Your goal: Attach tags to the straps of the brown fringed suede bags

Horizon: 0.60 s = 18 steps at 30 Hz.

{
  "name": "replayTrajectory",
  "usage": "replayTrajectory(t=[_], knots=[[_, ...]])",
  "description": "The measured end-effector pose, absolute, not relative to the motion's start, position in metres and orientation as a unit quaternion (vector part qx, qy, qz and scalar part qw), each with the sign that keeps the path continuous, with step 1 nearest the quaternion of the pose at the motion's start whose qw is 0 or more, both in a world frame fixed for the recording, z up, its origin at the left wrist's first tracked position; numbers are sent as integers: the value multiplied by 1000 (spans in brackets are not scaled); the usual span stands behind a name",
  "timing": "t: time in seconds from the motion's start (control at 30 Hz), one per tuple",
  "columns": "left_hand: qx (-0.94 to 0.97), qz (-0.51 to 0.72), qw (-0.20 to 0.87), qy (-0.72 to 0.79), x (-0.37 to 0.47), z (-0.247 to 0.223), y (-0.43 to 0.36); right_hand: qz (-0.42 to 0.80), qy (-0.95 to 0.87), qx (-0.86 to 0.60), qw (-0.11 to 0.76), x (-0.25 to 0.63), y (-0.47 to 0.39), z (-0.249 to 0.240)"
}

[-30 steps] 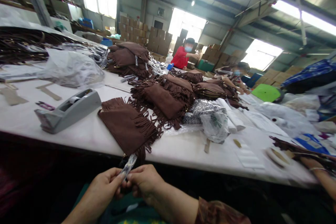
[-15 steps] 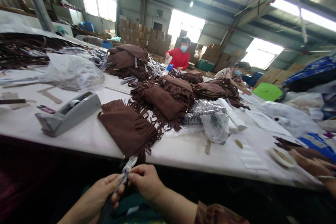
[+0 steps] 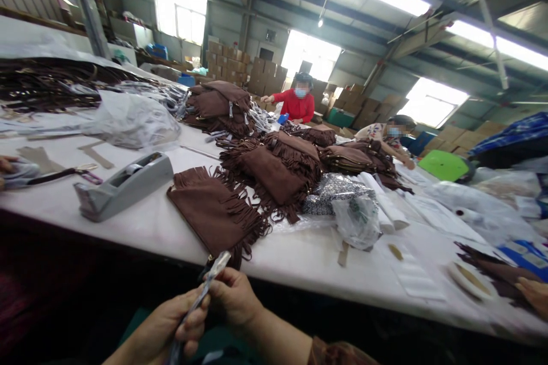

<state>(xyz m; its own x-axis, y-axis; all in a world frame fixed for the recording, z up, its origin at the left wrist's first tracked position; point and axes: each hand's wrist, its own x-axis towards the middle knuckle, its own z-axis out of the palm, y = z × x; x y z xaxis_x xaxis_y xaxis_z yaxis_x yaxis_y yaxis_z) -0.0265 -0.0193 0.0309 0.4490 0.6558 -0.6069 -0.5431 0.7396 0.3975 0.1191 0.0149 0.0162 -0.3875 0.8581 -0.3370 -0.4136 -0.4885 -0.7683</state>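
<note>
A narrow strap in clear and whitish plastic wrap [image 3: 220, 264] runs through both hands, just off the table's front edge. My left hand [image 3: 186, 316] is closed round its lower part, and the dark strap trails below the fist. Higher up, my right hand [image 3: 237, 299] pinches it between thumb and fingers. The wrapped end points up toward the near corner of a brown fringed bag [image 3: 214, 217], which lies flat at the table edge. Whether strap and bag are joined is hard to see. Left of that bag stands a grey tape dispenser [image 3: 128, 185].
Brown fringed bags [image 3: 274, 174] are piled mid-table, beside a plastic-wrapped bundle [image 3: 355, 219]. A tape roll [image 3: 471, 280] lies at right near another person's hand [image 3: 533, 293]. A crumpled plastic bag [image 3: 132, 122] is at left. Two masked people work across the table.
My fingers have shifted on the wrapped strap, which now looks straighter and smoother. Another person's hand with a wrapped item has appeared at the far left. The person in red has stretched an arm sideways.
</note>
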Motion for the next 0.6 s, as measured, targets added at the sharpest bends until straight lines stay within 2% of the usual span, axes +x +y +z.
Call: replayTrajectory(t=[0.23,0.33,0.5,0.6], knots=[[63,347,877,326,-22,35,-21,859,-242,-275,358,114,24,9],[87,361,857,357,-16,34,-18,864,-223,-271,362,110,31,8],[245,405,715,515,-5,39,-14,820,-211,-378,374,103,22,-6],[381,377,613,580,-2,44,-17,833,-195,-331,398,113,3,-5]])
